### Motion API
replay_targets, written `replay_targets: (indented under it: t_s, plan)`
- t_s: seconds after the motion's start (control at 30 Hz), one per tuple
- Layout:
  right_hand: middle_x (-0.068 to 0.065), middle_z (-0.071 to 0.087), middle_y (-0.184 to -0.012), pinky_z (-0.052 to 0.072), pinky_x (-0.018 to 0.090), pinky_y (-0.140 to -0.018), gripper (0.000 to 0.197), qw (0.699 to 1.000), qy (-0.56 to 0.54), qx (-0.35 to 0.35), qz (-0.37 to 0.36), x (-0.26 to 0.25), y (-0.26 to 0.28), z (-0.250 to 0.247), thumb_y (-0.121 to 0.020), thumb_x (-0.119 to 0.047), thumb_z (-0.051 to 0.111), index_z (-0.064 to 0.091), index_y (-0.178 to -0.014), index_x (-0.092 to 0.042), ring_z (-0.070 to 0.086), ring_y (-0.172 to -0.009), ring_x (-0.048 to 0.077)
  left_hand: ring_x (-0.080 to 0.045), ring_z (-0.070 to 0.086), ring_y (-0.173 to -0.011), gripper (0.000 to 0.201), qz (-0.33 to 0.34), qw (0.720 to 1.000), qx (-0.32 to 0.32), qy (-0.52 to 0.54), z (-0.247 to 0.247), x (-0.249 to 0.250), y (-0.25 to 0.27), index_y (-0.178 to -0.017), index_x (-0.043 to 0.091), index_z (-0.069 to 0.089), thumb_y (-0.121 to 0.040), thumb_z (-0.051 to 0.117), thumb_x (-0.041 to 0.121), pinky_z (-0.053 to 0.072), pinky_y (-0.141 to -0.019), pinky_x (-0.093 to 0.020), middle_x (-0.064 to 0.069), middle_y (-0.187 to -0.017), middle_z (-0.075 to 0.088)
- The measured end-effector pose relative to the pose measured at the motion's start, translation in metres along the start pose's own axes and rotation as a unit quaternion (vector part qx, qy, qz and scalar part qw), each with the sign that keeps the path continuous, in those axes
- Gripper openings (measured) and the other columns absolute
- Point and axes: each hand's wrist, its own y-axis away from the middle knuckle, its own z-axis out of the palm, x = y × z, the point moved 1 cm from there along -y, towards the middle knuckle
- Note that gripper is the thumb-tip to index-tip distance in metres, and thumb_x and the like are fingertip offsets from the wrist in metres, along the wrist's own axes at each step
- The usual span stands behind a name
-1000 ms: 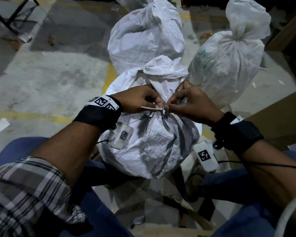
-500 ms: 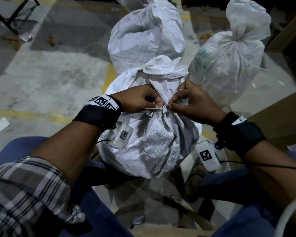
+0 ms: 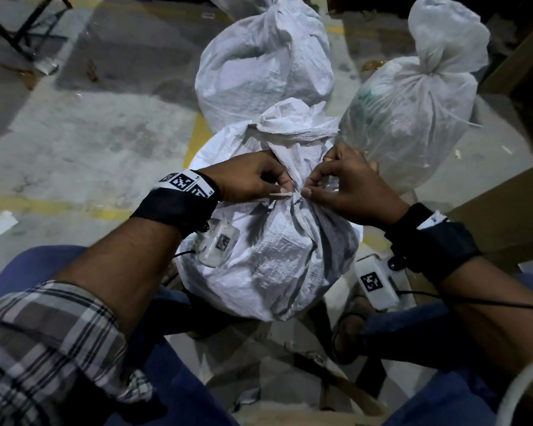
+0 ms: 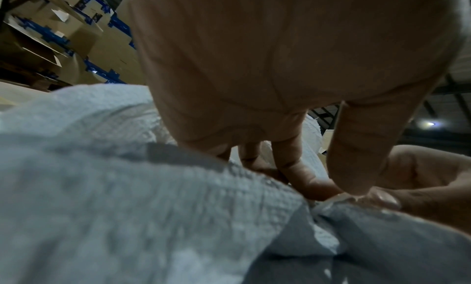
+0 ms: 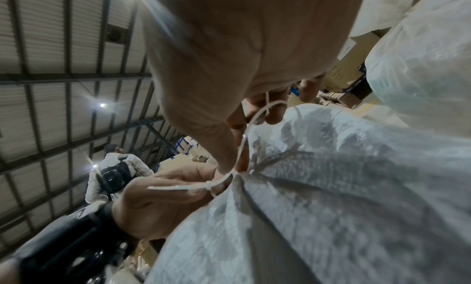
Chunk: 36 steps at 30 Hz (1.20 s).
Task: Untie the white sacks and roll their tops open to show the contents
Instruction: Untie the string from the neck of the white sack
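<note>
Pinching hands [image 3: 253, 179] [image 3: 348, 187] at sack [image 3: 274, 256] neck tie [image 5: 201, 186]

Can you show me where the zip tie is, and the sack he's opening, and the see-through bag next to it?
zip tie [image 5: 178, 187]: right wrist view, on its loose tail.
nearest sack [image 3: 277, 259]: head view, on its bulging front.
see-through bag [image 3: 413, 118]: head view, on its body.
</note>
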Motion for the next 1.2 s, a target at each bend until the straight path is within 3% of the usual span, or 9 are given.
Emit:
replay_targets:
  t_s: [0.4, 0.53, 0.77, 0.9, 1.0, 1.07, 1.2]
  plan:
    - [-0.006, 0.042, -0.103, 0.02, 0.037, -0.087, 0.013, 0.999, 0.038, -0.009, -0.006, 0.008, 0.0, -0.008, -0.084, -0.042, 0.074, 0.072, -0.09, -0.03, 0.042, -0.112, 0.018, -0.007, 0.06, -0.077, 0.007, 0.0, 1.0, 0.001, -0.013, -0.001, 0.004, 0.001, -0.099, 0.017, 0.072, -0.094, 0.067, 0.017, 0.048, -0.075, -0.025, 0.003, -0.092, 0.07]
    - [-0.008, 0.041, -0.102, 0.022, 0.038, -0.086, 0.016, 0.999, 0.035, 0.002, -0.033, -0.003, 0.002, -0.001, -0.083, -0.047, 0.074, 0.072, -0.088, -0.031, 0.04, -0.108, 0.013, -0.004, 0.059, -0.074, 0.014, -0.006, 1.0, 0.006, -0.03, -0.001, 0.004, 0.001, -0.104, 0.015, 0.074, -0.094, 0.067, 0.02, 0.047, -0.073, -0.022, 0.008, -0.089, 0.068]
    - [-0.006, 0.043, -0.103, 0.025, 0.042, -0.088, 0.014, 0.997, 0.071, -0.005, -0.026, 0.008, 0.0, -0.008, -0.083, -0.042, 0.074, 0.071, -0.086, -0.029, 0.044, -0.111, 0.022, 0.004, 0.058, -0.071, 0.012, -0.004, 1.0, 0.011, -0.024, -0.001, 0.003, 0.0, -0.104, 0.015, 0.073, -0.094, 0.067, 0.018, 0.045, -0.071, -0.015, 0.015, -0.088, 0.067]
    - [-0.006, 0.041, -0.104, 0.021, 0.038, -0.087, 0.01, 0.995, 0.092, -0.018, 0.021, 0.024, -0.001, -0.022, -0.085, -0.041, 0.073, 0.071, -0.087, -0.031, 0.043, -0.113, 0.022, 0.0, 0.059, -0.074, 0.012, -0.01, 0.999, 0.016, -0.029, -0.005, -0.002, 0.002, -0.1, 0.013, 0.073, -0.093, 0.067, 0.02, 0.046, -0.073, -0.019, 0.002, -0.095, 0.07]
    - [-0.005, 0.042, -0.104, 0.024, 0.04, -0.087, 0.011, 0.998, 0.05, 0.042, 0.009, 0.018, 0.003, -0.024, -0.085, -0.042, 0.072, 0.067, -0.091, -0.034, 0.044, -0.112, 0.021, -0.005, 0.058, -0.071, 0.011, -0.005, 1.0, 0.013, -0.025, -0.003, 0.0, 0.001, -0.094, 0.014, 0.072, -0.095, 0.065, 0.023, 0.047, -0.072, -0.026, 0.005, -0.084, 0.069]
    - [-0.004, 0.044, -0.104, 0.025, 0.039, -0.086, 0.022, 0.995, 0.057, 0.076, -0.027, 0.004, 0.008, -0.017, -0.084, -0.046, 0.069, 0.066, -0.101, -0.035, 0.046, -0.11, 0.021, -0.005, 0.055, -0.066, 0.015, -0.004, 0.999, 0.014, -0.03, -0.003, 0.002, 0.001, -0.089, 0.017, 0.071, -0.096, 0.064, 0.027, 0.045, -0.068, -0.027, 0.009, -0.075, 0.064]
    - [-0.009, 0.05, -0.099, 0.026, 0.04, -0.086, 0.037, 0.993, 0.097, -0.025, -0.058, -0.009, 0.015, 0.005, -0.081, -0.062, 0.064, 0.065, -0.115, -0.046, 0.049, -0.105, 0.017, -0.013, 0.064, -0.079, 0.015, -0.014, 0.999, 0.026, -0.033, -0.007, 0.002, 0.002, -0.095, 0.017, 0.072, -0.096, 0.064, 0.029, 0.05, -0.079, -0.034, 0.001, -0.091, 0.072]
